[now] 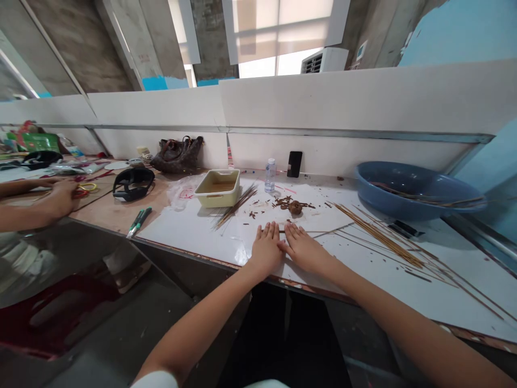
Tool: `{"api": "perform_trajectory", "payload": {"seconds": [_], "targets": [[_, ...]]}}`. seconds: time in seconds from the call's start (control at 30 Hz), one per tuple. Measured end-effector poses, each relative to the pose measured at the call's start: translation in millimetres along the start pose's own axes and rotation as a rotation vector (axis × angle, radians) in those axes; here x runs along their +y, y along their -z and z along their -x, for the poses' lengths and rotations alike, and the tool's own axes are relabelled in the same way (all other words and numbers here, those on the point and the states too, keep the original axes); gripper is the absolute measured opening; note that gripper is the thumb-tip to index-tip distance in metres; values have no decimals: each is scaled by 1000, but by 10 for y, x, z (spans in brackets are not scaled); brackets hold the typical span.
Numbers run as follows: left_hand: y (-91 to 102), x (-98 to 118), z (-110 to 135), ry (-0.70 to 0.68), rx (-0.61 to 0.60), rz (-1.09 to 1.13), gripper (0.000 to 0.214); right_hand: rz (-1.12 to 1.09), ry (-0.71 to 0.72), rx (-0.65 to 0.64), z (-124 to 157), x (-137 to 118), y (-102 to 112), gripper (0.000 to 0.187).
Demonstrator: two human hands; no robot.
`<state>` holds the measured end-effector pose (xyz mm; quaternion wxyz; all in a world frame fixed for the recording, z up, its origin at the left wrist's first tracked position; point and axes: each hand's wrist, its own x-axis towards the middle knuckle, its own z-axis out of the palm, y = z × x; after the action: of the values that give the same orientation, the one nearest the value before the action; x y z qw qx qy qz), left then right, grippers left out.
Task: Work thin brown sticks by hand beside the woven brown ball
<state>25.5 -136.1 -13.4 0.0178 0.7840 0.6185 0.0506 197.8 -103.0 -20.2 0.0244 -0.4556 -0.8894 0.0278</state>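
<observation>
My left hand (267,249) lies palm down near the front edge of the white tabletop, its fingers straight. Close beside it rests my right hand (304,249), also flat, with the thumb reaching toward the left hand. Under the fingers of both runs a thin stick (313,231), with a darker stretch showing between the hands; what lies beneath the palms is hidden. Just beyond my fingers sits a brown lump of dough-like material (295,207) among small dark brown pieces (281,201). To the left, a bundle of thin dark sticks (237,206) lies slantwise.
A cream basin (217,200) holds brownish contents. Behind stand a clear bottle (270,175) and a phone (294,164). Right are tan sticks (379,236) and a blue tub (418,188). Green-handled pliers (139,222) lie left, near a co-worker's hand (62,198).
</observation>
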Motion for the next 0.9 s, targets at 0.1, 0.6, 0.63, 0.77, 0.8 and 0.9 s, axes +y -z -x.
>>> {"api": "perform_trajectory", "payload": {"seconds": [0.1,0.6,0.63,0.77,0.8,0.9], "targets": [[-52,-15,232,-63,-19,-3,73,-12,34,20,183,-12,-135,84],[-112,-5,273,-56,39,-59,69,-3,35,58,285,-60,-179,82],[-128,-17,264,-56,46,-58,69,-11,29,62,283,-65,-191,83],[-21,-35,-23,8,52,-57,68,-18,-31,9,12,-24,-29,80],[13,-31,-93,17,64,-59,67,-10,-40,-5,-62,-3,20,78],[24,-13,-104,27,73,-62,67,8,-8,-1,-102,48,41,73]]}}
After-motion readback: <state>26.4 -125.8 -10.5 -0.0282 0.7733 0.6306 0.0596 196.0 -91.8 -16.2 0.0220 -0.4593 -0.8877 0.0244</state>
